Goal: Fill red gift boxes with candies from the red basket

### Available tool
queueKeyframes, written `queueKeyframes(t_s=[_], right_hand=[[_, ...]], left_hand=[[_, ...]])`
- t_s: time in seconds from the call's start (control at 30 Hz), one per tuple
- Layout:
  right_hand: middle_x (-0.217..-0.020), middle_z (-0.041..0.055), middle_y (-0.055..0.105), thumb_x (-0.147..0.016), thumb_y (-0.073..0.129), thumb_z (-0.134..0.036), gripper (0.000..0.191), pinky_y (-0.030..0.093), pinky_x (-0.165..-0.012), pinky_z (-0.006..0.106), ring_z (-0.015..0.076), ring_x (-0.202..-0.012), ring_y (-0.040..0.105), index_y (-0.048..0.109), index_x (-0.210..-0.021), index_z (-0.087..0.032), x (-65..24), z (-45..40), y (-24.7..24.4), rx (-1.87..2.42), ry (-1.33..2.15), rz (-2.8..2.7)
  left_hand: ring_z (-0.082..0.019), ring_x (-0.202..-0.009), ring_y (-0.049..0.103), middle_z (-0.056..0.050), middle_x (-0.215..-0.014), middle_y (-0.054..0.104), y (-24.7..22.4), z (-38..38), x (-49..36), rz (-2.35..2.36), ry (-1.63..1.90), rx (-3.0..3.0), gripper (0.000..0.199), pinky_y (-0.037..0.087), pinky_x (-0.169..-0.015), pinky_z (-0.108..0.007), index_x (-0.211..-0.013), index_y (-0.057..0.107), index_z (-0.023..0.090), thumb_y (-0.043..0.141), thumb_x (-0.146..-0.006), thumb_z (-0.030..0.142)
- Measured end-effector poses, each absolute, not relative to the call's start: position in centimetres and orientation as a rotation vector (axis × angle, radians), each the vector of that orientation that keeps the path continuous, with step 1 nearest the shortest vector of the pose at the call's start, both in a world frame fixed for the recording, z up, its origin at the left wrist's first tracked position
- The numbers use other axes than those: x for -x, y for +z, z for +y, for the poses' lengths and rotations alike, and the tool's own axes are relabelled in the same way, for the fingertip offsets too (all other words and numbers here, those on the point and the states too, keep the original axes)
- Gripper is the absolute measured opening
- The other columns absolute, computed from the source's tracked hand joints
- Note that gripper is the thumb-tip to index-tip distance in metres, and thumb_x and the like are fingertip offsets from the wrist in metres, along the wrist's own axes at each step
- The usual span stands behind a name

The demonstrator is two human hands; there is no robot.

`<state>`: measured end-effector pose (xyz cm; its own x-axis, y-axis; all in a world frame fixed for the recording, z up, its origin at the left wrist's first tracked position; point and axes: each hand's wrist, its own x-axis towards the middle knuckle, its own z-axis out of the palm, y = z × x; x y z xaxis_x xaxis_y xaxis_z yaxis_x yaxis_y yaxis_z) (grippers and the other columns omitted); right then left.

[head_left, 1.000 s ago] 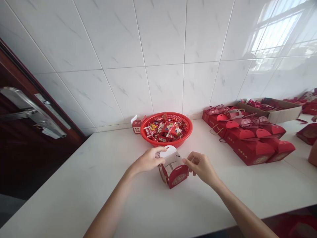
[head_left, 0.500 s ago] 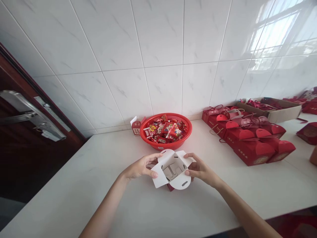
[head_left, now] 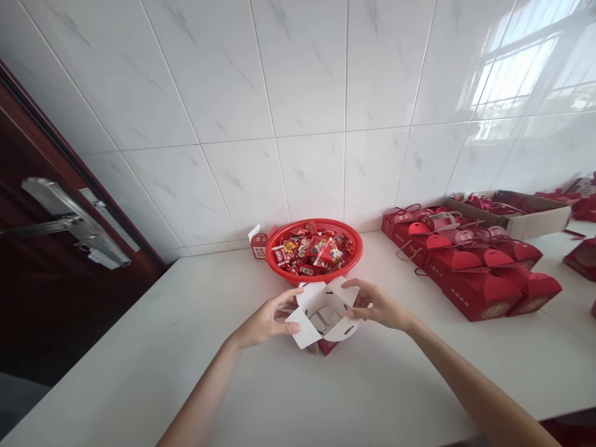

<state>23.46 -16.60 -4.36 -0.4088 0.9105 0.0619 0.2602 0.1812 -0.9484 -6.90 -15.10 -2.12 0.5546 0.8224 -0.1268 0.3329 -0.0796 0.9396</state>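
The front flap (head_left: 343, 332) of our box (head_left: 325, 318) has swung down & out since 1 sec ago, when it stood up; box is now by the table (head_left: 116, 347) surface, just in front of the basket (head_left: 349, 264) of sweets (head_left: 311, 251). Opening looks done, w/ all flaps spread & no sweets visible inside, but it's not shut like the closed boxes (head_left: 487, 288) on the R. Vs. that earlier view, flaps flare wider; L hand (head_left: 295, 310) grips w/ thumb on left flap (head_left: 306, 333), R hand (head_left: 348, 299) pinches right flap (head_left: 341, 293), fingers partly hidden.
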Motion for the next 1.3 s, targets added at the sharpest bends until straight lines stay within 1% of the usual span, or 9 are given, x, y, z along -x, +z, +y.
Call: queueKeyframes(t_s=[0.17, 0.27, 0.4, 0.5, 0.67, 0.77, 0.93, 1.07, 1.3], right_hand=[[-0.053, -0.0074, 0.05, -0.081, 0.067, -0.055, 0.047, 0.038, -0.051, 0.024, 0.0108, -0.05, 0.046, 0.063, -0.112, -0.019, -24.6, -15.6, -2.2, 1.117, 0.951, -1.9], [-0.061, -0.0021, 0.057, -0.088, 0.058, -0.051, 0.036, 0.042, -0.054, 0.026, 0.0133, -0.054, 0.053, 0.067, -0.1, -0.019, -25.3, -13.5, -0.4, 1.201, 0.759, -1.852], [-0.092, 0.0081, 0.071, -0.09, 0.052, -0.027, 0.021, 0.046, -0.074, 0.031, 0.0219, -0.086, 0.064, 0.066, -0.103, -0.018, -24.7, -9.0, 1.3, 1.683, 0.287, -1.866], [-0.108, 0.0165, 0.07, -0.082, 0.056, -0.014, 0.024, 0.042, -0.088, 0.039, 0.0322, -0.11, 0.058, 0.065, -0.105, -0.016, -23.1, -5.8, 1.4, 1.926, 0.148, -1.93], [-0.094, 0.016, 0.073, -0.071, 0.061, -0.002, 0.023, 0.03, -0.103, 0.05, 0.0347, -0.112, 0.058, 0.067, -0.089, -0.016, -21.3, -2.8, 0.6, 1.852, 0.225, -1.953], [-0.092, 0.0119, 0.073, -0.071, 0.061, -0.003, 0.021, 0.04, -0.096, 0.044, 0.0291, -0.099, 0.065, 0.067, -0.086, -0.016, -21.3, -2.5, 0.4, 1.703, 0.342, -1.905], [-0.097, 0.0072, 0.074, -0.082, 0.059, -0.027, 0.018, 0.052, -0.075, 0.029, 0.0188, -0.087, 0.068, 0.066, -0.095, -0.017, -21.0, -3.1, -0.3, 1.357, 0.565, -1.752], [-0.082, 0.0037, 0.072, -0.069, 0.072, -0.045, 0.032, 0.052, -0.067, 0.027, 0.0158, -0.075, 0.066, 0.064, -0.082, -0.017, -20.0, -3.4, -1.4, 0.919, 1.004, -1.422], [-0.076, 0.0004, 0.069, -0.06, 0.084, -0.043, 0.035, 0.052, -0.07, 0.028, 0.0161, -0.075, 0.064, 0.066, -0.079, -0.019, -19.6, -3.3, -1.8, 0.829, 1.18, -1.367]], left_hand=[[-0.027, -0.123, 0.06, -0.008, -0.138, 0.062, -0.7, -15.3, 7.1, 1.012, 0.592, -1.781, 0.057, 0.047, -0.107, -0.041, -0.133, 0.061, 0.026, 0.07, -0.082, 0.051], [-0.026, -0.114, 0.066, -0.008, -0.128, 0.069, -0.1, -14.9, 7.0, 1.182, 0.683, -1.864, 0.046, 0.052, -0.101, -0.039, -0.121, 0.069, 0.025, 0.066, -0.083, 0.052], [-0.026, -0.103, 0.069, -0.007, -0.109, 0.076, 1.4, -13.6, 6.1, 1.316, 0.856, -1.965, 0.042, 0.056, -0.092, -0.038, -0.108, 0.073, 0.022, 0.064, -0.083, 0.054], [-0.025, -0.101, 0.07, -0.007, -0.108, 0.076, 2.6, -11.8, 4.8, 1.271, 0.947, -2.055, 0.039, 0.057, -0.091, -0.038, -0.103, 0.074, 0.021, 0.062, -0.083, 0.052], [-0.024, -0.09, 0.072, -0.008, -0.102, 0.077, 2.6, -7.9, 2.8, 1.178, 0.95, -2.073, 0.031, 0.059, -0.086, -0.039, -0.095, 0.074, 0.019, 0.065, -0.08, 0.044], [-0.023, -0.092, 0.072, -0.008, -0.104, 0.077, 2.0, -5.7, 1.7, 1.151, 0.903, -2.012, 0.028, 0.058, -0.089, -0.039, -0.096, 0.074, 0.018, 0.068, -0.078, 0.038], [-0.023, -0.104, 0.07, -0.01, -0.111, 0.075, 0.9, -3.4, -0.5, 1.119, 1.024, -1.829, 0.031, 0.055, -0.096, -0.038, -0.109, 0.07, 0.017, 0.068, -0.083, 0.035], [-0.024, -0.108, 0.069, -0.01, -0.116, 0.073, -0.1, -2.8, -1.3, 1.076, 1.096, -1.622, 0.036, 0.056, -0.094, -0.04, -0.112, 0.069, 0.018, 0.062, -0.089, 0.044], [-0.031, -0.116, 0.064, -0.011, -0.116, 0.074, -1.3, -2.2, -0.8, 0.941, 1.058, -1.668, 0.049, 0.052, -0.098, -0.041, -0.1, 0.076, 0.016, 0.084, -0.066, 0.05]])
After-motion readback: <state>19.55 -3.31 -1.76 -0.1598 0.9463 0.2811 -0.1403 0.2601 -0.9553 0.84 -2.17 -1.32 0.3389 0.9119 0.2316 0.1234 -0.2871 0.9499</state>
